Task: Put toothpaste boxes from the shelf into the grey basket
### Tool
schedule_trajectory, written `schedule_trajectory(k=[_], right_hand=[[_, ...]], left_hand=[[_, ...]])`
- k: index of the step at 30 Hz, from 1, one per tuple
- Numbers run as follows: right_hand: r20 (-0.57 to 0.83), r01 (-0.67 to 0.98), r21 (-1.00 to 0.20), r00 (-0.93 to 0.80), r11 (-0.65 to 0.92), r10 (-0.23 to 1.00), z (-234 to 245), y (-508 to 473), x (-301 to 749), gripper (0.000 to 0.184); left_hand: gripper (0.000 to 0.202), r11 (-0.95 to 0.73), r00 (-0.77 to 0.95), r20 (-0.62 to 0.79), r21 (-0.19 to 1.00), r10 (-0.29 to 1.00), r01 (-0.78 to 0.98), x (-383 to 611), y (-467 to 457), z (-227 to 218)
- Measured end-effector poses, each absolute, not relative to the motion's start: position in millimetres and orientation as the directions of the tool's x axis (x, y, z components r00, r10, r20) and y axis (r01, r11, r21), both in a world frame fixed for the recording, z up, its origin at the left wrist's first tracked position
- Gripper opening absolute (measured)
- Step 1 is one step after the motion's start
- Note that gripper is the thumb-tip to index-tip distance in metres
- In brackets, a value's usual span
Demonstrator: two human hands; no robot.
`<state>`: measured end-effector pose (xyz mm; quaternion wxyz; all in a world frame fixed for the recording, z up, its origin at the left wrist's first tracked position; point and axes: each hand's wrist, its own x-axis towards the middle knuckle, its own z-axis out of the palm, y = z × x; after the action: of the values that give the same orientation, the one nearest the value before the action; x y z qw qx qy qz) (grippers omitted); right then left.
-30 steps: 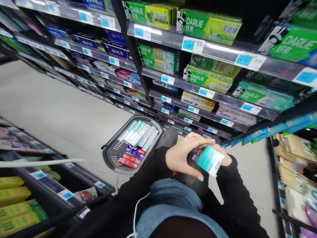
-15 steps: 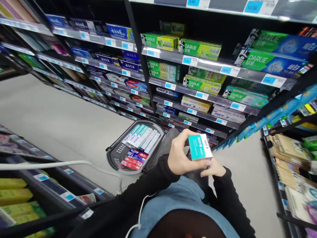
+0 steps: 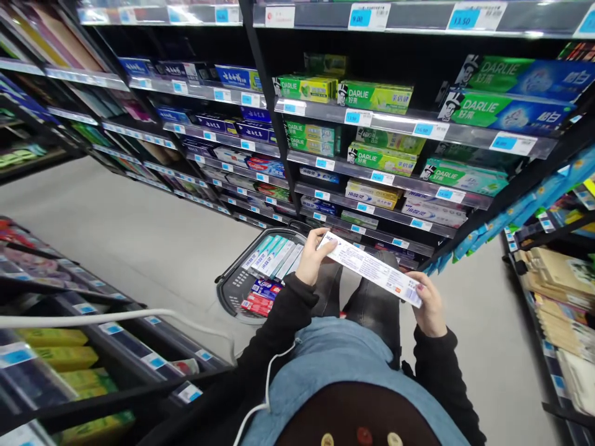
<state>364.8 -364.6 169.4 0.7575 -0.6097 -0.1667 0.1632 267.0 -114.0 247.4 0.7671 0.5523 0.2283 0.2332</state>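
Observation:
A long white toothpaste box (image 3: 372, 269) with small print lies across both my hands, held level above my knees. My left hand (image 3: 312, 256) grips its left end with the fingers wrapped over the top. My right hand (image 3: 428, 301) pinches its right end. Just beyond my left hand a dark plastic shopping basket (image 3: 235, 287) stands on the floor, with several teal-and-white toothpaste boxes (image 3: 274, 255) and red and blue ones (image 3: 258, 295) inside.
Shelves of green Darlie toothpaste boxes (image 3: 375, 97) with blue price tags rise in front. Another shelf unit (image 3: 69, 347) with yellow packs stands at my left. A rack of goods (image 3: 558, 272) is at right. Grey floor (image 3: 116, 229) stretches away to the left.
The box has been turned from end-on, showing its teal end, to lengthwise with the printed white side up. My hands have spread to its two ends, and the view has tilted upward.

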Motion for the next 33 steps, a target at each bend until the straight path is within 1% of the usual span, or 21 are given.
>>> schedule_trajectory(k=[2, 5, 9, 13, 15, 17, 19, 20, 22, 25, 28, 30, 32, 33], right_hand=[[0.029, -0.047, -0.984, 0.909, 0.171, 0.417, 172.7, -364.4, 364.5, 0.030], [0.021, -0.034, -0.992, 0.903, 0.120, 0.429, 175.0, -365.7, 364.5, 0.029], [0.006, -0.039, -0.995, 0.895, 0.091, 0.447, 175.1, -369.1, 361.4, 0.030], [-0.025, -0.077, -0.992, 0.897, 0.100, 0.442, 172.5, -371.9, 359.0, 0.030], [-0.043, -0.107, -0.985, 0.908, 0.132, 0.416, 168.0, -371.2, 360.5, 0.032], [-0.073, -0.160, -0.966, 0.922, 0.202, 0.381, 160.2, -367.2, 363.5, 0.035], [-0.103, -0.224, -0.930, 0.919, 0.291, 0.380, 149.7, -359.2, 366.0, 0.039], [-0.113, -0.255, -0.910, 0.911, 0.328, 0.396, 144.1, -353.7, 366.3, 0.041], [-0.128, -0.318, -0.869, 0.885, 0.380, 0.448, 132.9, -340.5, 363.8, 0.043], [-0.175, -0.434, -0.806, 0.824, 0.402, 0.539, 118.8, -319.0, 353.3, 0.046], [-0.228, -0.520, -0.772, 0.764, 0.366, 0.604, 107.9, -303.1, 341.8, 0.052], [-0.240, -0.528, -0.775, 0.754, 0.347, 0.612, 101.4, -298.4, 337.9, 0.055], [-0.232, -0.502, -0.786, 0.780, 0.361, 0.581, 95.4, -298.7, 338.3, 0.054], [-0.221, -0.477, -0.795, 0.804, 0.375, 0.552, 92.8, -300.5, 340.1, 0.052]], left_hand=[[0.055, 0.310, 0.819, -0.151, 0.950, 0.553, -0.035, 261.2, -113.7, 243.3], [0.053, 0.319, 0.844, -0.167, 0.948, 0.509, -0.005, 254.1, -114.6, 240.6], [0.052, 0.313, 0.845, -0.174, 0.950, 0.506, 0.008, 250.3, -114.0, 237.3], [0.050, 0.301, 0.848, -0.147, 0.954, 0.509, -0.015, 247.4, -113.0, 230.5], [0.054, 0.261, 0.856, -0.077, 0.963, 0.511, -0.069, 244.8, -114.5, 228.7], [0.064, 0.184, 0.871, 0.050, 0.970, 0.490, -0.159, 241.8, -119.5, 230.4], [0.071, 0.086, 0.872, 0.187, 0.964, 0.452, -0.251, 238.5, -128.2, 235.7], [0.071, 0.029, 0.865, 0.247, 0.957, 0.437, -0.288, 236.9, -133.5, 239.4], [0.065, -0.102, 0.840, 0.340, 0.939, 0.422, -0.329, 233.6, -144.7, 247.5], [0.058, -0.315, 0.799, 0.453, 0.884, 0.395, -0.346, 228.9, -157.8, 258.4], [0.052, -0.459, 0.786, 0.528, 0.813, 0.323, -0.357, 225.8, -165.1, 265.7], [0.049, -0.491, 0.788, 0.546, 0.789, 0.285, -0.369, 224.8, -167.0, 268.7], [0.048, -0.458, 0.817, 0.503, 0.819, 0.282, -0.346, 224.2, -165.4, 270.0], [0.050, -0.423, 0.848, 0.447, 0.852, 0.284, -0.308, 223.9, -162.5, 269.5]])
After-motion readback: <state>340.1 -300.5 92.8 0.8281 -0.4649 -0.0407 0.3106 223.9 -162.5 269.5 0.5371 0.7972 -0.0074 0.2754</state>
